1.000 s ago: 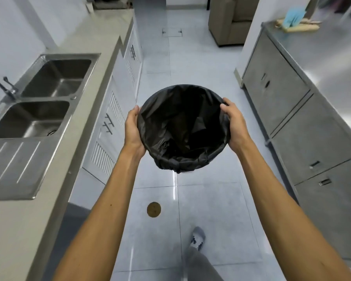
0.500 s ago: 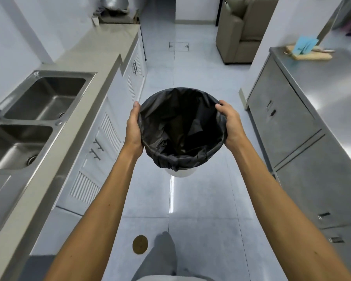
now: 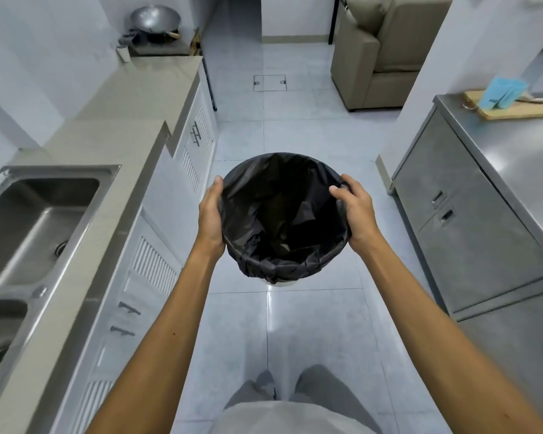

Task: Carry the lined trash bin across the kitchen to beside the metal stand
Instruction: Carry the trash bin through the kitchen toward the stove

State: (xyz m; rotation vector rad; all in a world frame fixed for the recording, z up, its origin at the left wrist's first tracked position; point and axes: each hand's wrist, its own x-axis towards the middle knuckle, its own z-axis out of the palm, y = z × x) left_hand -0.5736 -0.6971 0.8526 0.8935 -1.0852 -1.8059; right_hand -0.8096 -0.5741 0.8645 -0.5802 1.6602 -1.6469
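With the left hand (image 3: 210, 214) and right hand (image 3: 356, 211) clamped on opposite sides of the lined trash bin (image 3: 284, 216), fingers wrapped on its rim, it hangs mid-aisle above the tiled floor (image 3: 311, 324): carry step, next walk on; metal stand unidentified.

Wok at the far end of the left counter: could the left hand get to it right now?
Probably not. The left hand is clamped on the lined trash bin, sharing its weight with the right hand, and the wok sits far up the counter, apparently beyond arm's reach.
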